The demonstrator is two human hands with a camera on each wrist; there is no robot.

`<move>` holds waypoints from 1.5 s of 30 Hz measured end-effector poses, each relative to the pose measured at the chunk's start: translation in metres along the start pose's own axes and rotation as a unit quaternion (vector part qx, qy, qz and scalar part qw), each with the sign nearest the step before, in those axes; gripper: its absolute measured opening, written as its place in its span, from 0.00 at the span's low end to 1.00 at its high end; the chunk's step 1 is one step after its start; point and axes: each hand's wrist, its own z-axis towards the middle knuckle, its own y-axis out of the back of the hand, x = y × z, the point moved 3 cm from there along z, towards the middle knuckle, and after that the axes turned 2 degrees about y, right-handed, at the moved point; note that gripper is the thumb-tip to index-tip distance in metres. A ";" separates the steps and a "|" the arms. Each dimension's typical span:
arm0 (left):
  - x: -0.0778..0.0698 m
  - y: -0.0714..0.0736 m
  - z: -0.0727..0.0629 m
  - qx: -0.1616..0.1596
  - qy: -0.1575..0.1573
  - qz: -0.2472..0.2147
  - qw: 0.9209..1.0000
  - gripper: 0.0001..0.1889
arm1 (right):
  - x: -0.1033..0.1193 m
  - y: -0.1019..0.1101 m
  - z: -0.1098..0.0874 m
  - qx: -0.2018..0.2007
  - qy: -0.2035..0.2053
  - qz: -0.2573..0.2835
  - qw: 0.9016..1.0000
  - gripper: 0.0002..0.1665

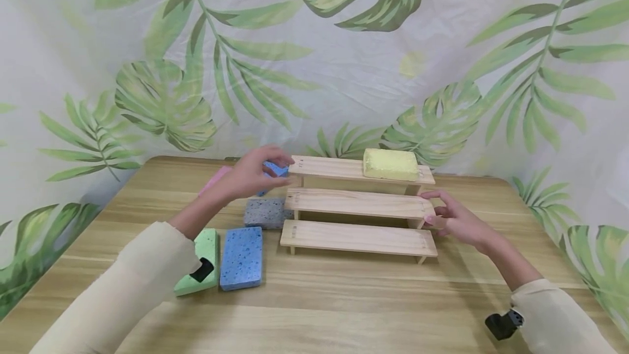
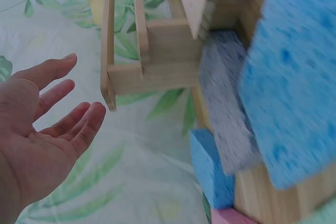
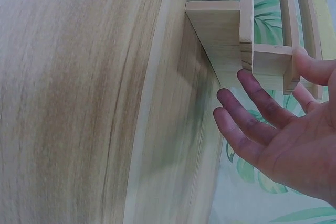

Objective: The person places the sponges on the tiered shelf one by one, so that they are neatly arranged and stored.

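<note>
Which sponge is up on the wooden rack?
The yellow sponge, at the right end of the top shelf; the green, pink, grey and blue ones are all off the rack.

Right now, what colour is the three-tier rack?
The rack is pale, light-brown wood; the head view shows it best.

Room before rack (image 1: 358,236); gray sponge (image 1: 264,213) left, perhaps touching.

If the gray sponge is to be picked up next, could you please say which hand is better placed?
Probably the left hand: it holds nothing, near the gray sponge at the left end of the wooden shelf; the right hand touches the opposite end.
</note>
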 end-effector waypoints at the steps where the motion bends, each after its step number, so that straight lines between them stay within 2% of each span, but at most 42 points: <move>1: 0.003 0.002 -0.004 -0.004 0.005 0.003 1.000 0.19 | 0.000 0.000 0.000 -0.001 0.001 -0.001 1.000 0.35; 12: 0.050 0.018 -0.038 -0.039 0.043 0.032 0.998 0.19 | 0.001 0.002 0.001 -0.001 -0.004 0.002 1.000 0.36; 15: 0.064 0.021 -0.045 -0.039 0.055 0.022 0.998 0.19 | 0.001 0.002 0.000 -0.002 -0.006 -0.002 1.000 0.36; 18: 0.077 0.025 -0.051 -0.036 0.052 0.024 0.998 0.19 | 0.002 0.002 0.000 -0.004 -0.008 -0.005 1.000 0.35; 21: 0.090 0.029 -0.055 -0.037 0.054 0.046 0.997 0.18 | 0.003 0.003 0.000 -0.004 -0.010 -0.007 1.000 0.35; 25: 0.103 0.034 -0.061 -0.039 0.088 0.083 0.992 0.18 | 0.004 0.003 0.000 -0.003 -0.013 -0.008 1.000 0.35; 29: 0.111 0.038 -0.065 -0.031 0.116 0.106 0.987 0.21 | 0.004 0.003 0.001 -0.001 -0.011 -0.005 1.000 0.35; 37: 0.128 0.041 -0.074 -0.002 0.151 0.151 0.977 0.27 | 0.003 0.001 0.002 0.000 -0.016 0.001 1.000 0.35; 41: 0.128 0.044 -0.076 0.000 0.156 0.161 0.974 0.26 | 0.002 0.002 0.001 0.001 -0.014 0.000 1.000 0.34; 45: 0.125 0.049 -0.078 -0.012 0.156 0.173 0.972 0.27 | 0.003 0.003 0.002 0.001 -0.015 -0.002 1.000 0.34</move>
